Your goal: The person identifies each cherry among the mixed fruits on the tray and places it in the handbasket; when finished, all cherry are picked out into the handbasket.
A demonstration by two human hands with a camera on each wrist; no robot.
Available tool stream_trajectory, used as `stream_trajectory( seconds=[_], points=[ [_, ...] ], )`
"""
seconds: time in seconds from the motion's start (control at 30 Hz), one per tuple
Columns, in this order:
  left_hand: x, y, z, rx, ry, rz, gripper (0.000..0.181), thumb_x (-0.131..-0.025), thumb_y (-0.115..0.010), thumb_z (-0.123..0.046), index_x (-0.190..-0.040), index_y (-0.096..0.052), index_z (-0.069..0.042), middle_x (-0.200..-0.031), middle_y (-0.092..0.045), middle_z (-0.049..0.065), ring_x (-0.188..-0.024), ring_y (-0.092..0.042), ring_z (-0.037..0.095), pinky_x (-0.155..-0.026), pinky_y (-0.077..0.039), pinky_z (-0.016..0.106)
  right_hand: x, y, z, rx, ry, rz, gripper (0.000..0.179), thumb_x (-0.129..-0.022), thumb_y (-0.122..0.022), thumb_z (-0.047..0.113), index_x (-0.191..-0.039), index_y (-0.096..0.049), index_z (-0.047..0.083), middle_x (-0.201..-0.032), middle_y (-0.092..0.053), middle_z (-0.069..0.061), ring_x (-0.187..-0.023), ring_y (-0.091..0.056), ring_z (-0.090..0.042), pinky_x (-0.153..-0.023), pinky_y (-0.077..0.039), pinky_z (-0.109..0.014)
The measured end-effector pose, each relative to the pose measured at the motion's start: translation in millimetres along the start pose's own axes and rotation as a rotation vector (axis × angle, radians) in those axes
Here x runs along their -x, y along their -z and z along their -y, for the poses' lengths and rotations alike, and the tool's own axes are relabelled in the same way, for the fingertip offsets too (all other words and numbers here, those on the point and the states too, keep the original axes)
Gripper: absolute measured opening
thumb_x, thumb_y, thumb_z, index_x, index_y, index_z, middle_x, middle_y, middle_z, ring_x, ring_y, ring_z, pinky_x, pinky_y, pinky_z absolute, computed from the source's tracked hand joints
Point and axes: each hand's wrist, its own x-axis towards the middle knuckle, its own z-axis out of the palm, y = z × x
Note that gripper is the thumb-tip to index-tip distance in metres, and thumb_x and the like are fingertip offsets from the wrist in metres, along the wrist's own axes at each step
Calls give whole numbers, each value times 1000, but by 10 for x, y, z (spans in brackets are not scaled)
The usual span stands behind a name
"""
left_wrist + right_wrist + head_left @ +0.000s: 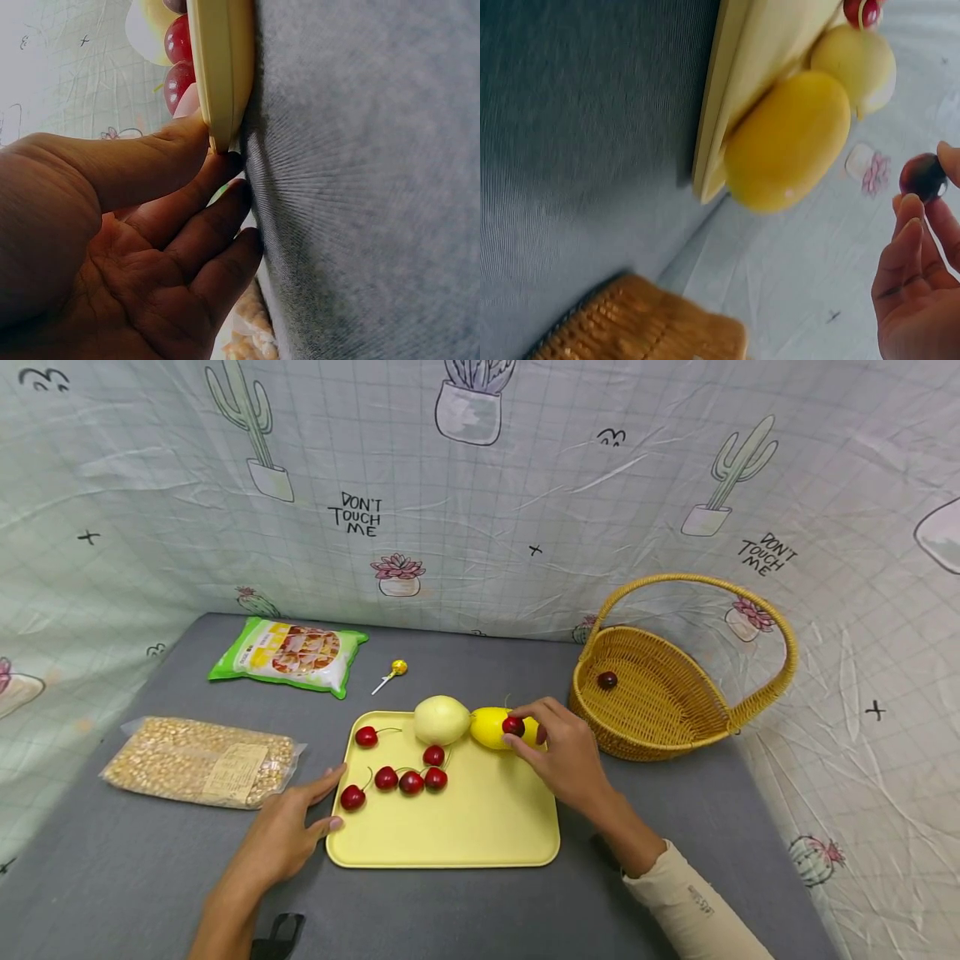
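Right hand (562, 758): grip nearly closed, pinching cherry (513, 727) above yellow fruit (489, 730) | left hand (285, 827): grip loose, touching tray's (465, 839) left rim | advisable: squeeze lightly, steady tray, lift clear

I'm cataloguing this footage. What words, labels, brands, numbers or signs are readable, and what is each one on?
"DON'T TOUCH ME": twice on the patterned backdrop cloth.
"+": several, on the same cloth.
Green-and-white bag: printed, but too small to read.
Label on the bag of kernels: too blurred to read.
Sleeve: print too small to read reliably.
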Motion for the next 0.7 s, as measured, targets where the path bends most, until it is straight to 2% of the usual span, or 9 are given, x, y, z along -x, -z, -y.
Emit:
stream_trajectory(
  seconds=[0.4,0.53,0.7],
  points=[
    [4,3,3,0,-3,-5,77,-88,-85,-10,-158,-53,-10,-150,-58,27,-139,-54,51,-110,-47,70,-114,284,-351,-12,-143,-145,34,-88,-90,24,-117,-77,12,-99,-70,-8,-66,-56,-11,-58,-48,-22],
    [7,4,7,2,-10,-14,76,-88,-85,-9,-157,-53,-9,-150,-59,27,-139,-55,51,-109,-48,69,-128,353,-479,-30,-191,-198,34,-88,-90,22,-118,-77,10,-97,-71,-12,-66,-54,-13,-58,-44,-18],
    [7,2,12,-1,-10,-15,76,-87,-85,-9,-157,-54,-9,-149,-59,27,-138,-56,50,-109,-48,69,-140,424,-652,-36,-264,-241,32,-90,-89,22,-118,-77,10,-97,-72,-10,-65,-54,-15,-54,-39,-16]
  ],
)
